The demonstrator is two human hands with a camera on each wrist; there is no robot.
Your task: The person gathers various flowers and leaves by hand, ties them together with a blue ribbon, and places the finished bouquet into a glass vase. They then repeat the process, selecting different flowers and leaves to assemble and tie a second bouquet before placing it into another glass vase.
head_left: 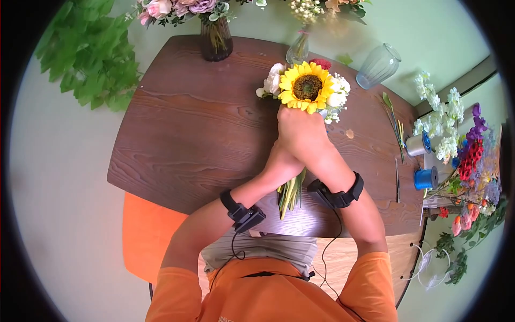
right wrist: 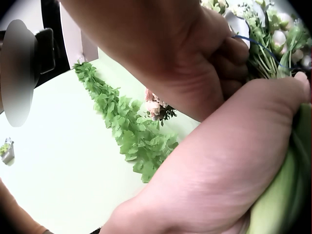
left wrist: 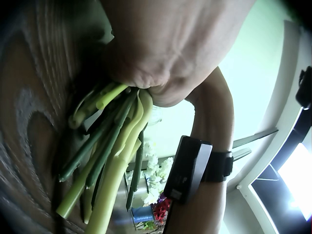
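Note:
A bouquet with a yellow sunflower (head_left: 307, 87), white blooms (head_left: 337, 98) and a red bloom stands over the table, its heads up and away from the person. My left hand (right wrist: 204, 161) wraps round its stems just under the flowers. Below that grip the green cut stems (left wrist: 114, 161) fan out toward the table's near edge. My right hand (head_left: 303, 131) crosses over the left, close beneath the sunflower. In the right wrist view its fingers are curled, with a thin blue string (right wrist: 261, 45) running from them across the bouquet.
The dark wooden table (head_left: 177, 123) bears a blue spool (head_left: 425, 178), a white spool (head_left: 416, 145), loose stems (head_left: 396, 123) and a clear glass vase (head_left: 378, 66). Filled vases, one of them dark (head_left: 215, 43), stand at the back. More flowers (head_left: 469, 161) crowd the right side.

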